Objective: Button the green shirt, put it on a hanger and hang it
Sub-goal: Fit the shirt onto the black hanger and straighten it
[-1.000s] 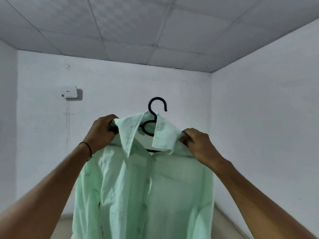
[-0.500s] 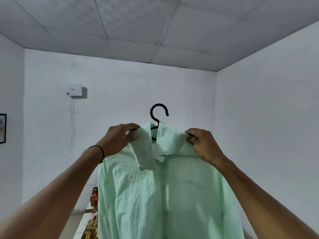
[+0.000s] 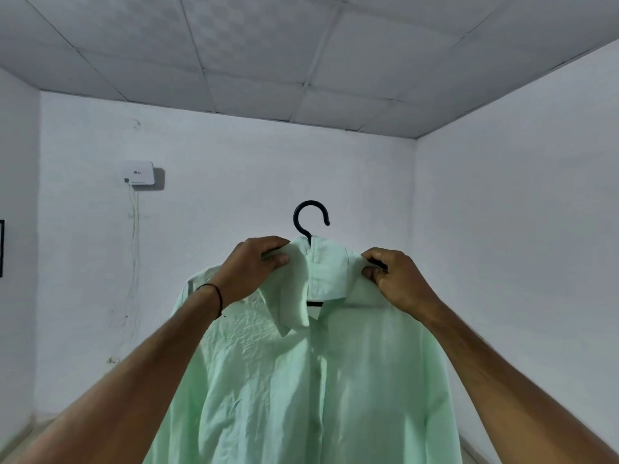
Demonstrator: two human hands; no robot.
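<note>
The pale green shirt (image 3: 301, 380) hangs in front of me, held up in the air at chest height, its front placket closed down the middle. A black hanger (image 3: 310, 217) sits inside it; only the hook above the collar and a short bar below the collar show. My left hand (image 3: 249, 271) pinches the left side of the collar. My right hand (image 3: 392, 277) grips the right side of the collar at the shoulder. The hook catches on nothing.
White walls stand ahead and to the right, under a tiled ceiling. A small white box (image 3: 138, 173) with thin cables is fixed on the far wall at the left. A dark frame edge (image 3: 1, 248) shows at the far left.
The collar has been drawn together over the hanger's neck and the shirt's shoulders now sit wider on it. Both hands moved inward along the collar.
</note>
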